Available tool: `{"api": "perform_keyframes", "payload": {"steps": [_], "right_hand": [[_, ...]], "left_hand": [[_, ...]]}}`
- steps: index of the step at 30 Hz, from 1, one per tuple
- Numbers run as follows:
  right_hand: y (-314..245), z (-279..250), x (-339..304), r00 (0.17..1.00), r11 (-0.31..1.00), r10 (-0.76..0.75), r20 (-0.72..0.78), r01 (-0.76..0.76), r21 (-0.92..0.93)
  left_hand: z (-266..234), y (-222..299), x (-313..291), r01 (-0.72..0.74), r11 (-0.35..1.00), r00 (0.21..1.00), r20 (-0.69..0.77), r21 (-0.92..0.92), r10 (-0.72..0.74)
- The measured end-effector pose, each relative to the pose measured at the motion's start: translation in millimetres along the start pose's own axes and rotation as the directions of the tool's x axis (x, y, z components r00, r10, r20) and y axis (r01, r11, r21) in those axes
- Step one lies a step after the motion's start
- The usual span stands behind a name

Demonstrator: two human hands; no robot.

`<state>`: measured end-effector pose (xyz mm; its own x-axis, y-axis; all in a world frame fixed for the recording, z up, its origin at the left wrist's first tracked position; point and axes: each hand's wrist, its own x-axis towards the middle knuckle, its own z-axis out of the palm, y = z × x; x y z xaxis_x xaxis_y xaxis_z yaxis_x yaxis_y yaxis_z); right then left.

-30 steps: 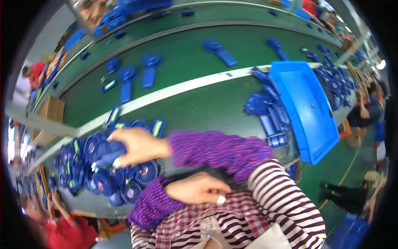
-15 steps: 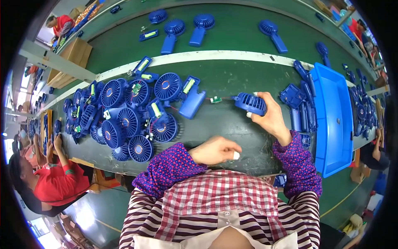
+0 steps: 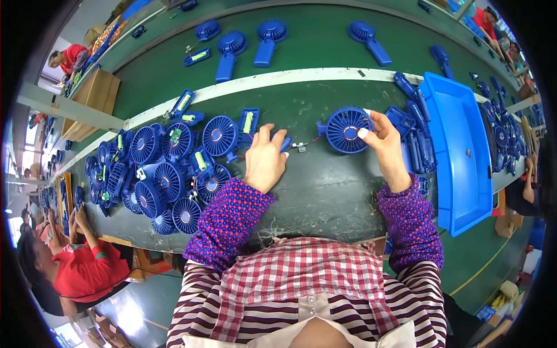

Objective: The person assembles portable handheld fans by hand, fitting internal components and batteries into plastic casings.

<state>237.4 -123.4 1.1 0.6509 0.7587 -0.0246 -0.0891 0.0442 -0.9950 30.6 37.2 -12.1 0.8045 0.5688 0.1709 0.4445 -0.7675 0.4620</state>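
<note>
In my right hand is a round blue fan head, pinched at its right edge between thumb and fingers, its ribbed grille facing up. My left hand lies over a blue handle shell; fingers and thumb bend round it, and most of it is hidden under the palm. Between the hands a small circuit board hangs on thin wires near the fan head. Just beyond the left hand is an open blue handle half with a pale green battery.
Many blue fan heads are heaped at the left. Handle shells are stacked beside a blue plastic tray on the right. Beyond a white rail, assembled fans lie on a green surface. A person in red works at the left.
My left hand has moved from near my apron forward onto the handle shell, which has shifted. The right hand has tilted the fan head so its grille faces up. The circuit board has turned.
</note>
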Motion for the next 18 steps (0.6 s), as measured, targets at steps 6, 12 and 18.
{"api": "perform_keyframes", "payload": {"steps": [6, 12, 18], "right_hand": [[-7, 7, 9, 0.999, 0.993, -0.012, -0.034, 0.016, 0.116], [-10, 12, 17, 0.999, 0.974, -0.019, -0.032, 0.026, 0.227], [-16, 14, 18, 1.0, 0.978, 0.001, 0.006, -0.003, 0.209]], "left_hand": [[-5, -3, 11, -0.024, 0.993, 0.982, -0.189, -0.114, 0.002], [-39, 5, 6, 0.374, -0.161, 0.888, 0.403, -0.913, -0.221], [-34, 13, -5, 0.425, -0.456, 0.845, 0.523, -0.782, -0.109]]}}
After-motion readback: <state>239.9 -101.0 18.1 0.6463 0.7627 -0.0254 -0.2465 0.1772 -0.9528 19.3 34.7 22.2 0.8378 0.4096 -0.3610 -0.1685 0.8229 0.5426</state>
